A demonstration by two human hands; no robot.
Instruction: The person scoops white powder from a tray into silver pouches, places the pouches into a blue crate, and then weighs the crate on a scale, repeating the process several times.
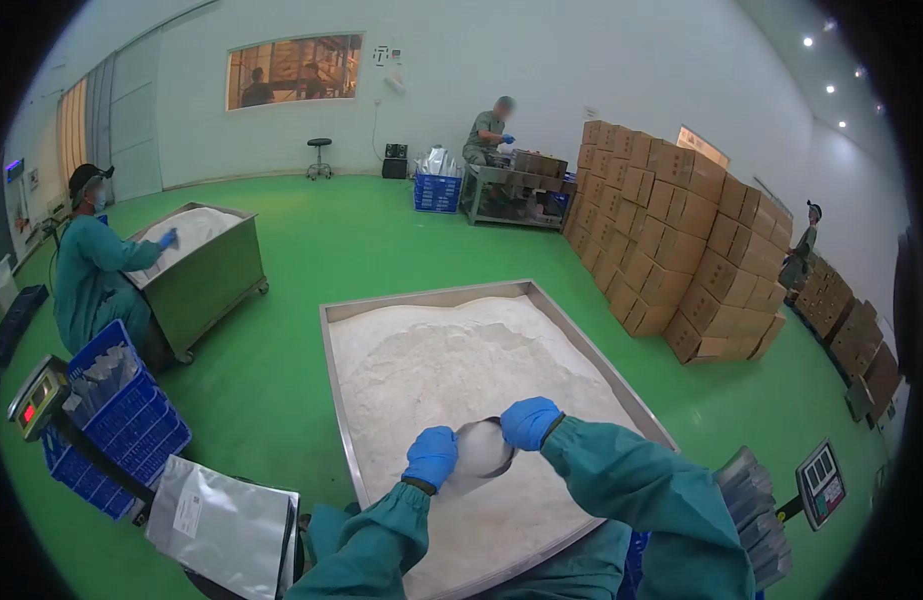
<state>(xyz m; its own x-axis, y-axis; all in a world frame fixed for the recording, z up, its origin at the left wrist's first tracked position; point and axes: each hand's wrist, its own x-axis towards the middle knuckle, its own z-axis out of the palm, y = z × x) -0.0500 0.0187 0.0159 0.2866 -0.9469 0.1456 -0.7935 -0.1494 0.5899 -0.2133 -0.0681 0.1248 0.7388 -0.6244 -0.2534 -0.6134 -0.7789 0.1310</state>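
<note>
Between my two blue-gloved hands is what looks like an open silver bag, its round mouth facing up with white powder showing inside. My left hand is closed on the left edge of its mouth. On the upper right edge, my right hand is closed too. Both hands are above the near half of a wide metal bin, which holds a broad bed of white powder. The powder is heaped toward the far side and lower near me. The lower part of the bag is hard to make out.
Flat silver bags lie on a scale at my left, beside a blue crate. Another scale display and more bags are at right. A person sits at another bin. Stacked cartons stand beyond.
</note>
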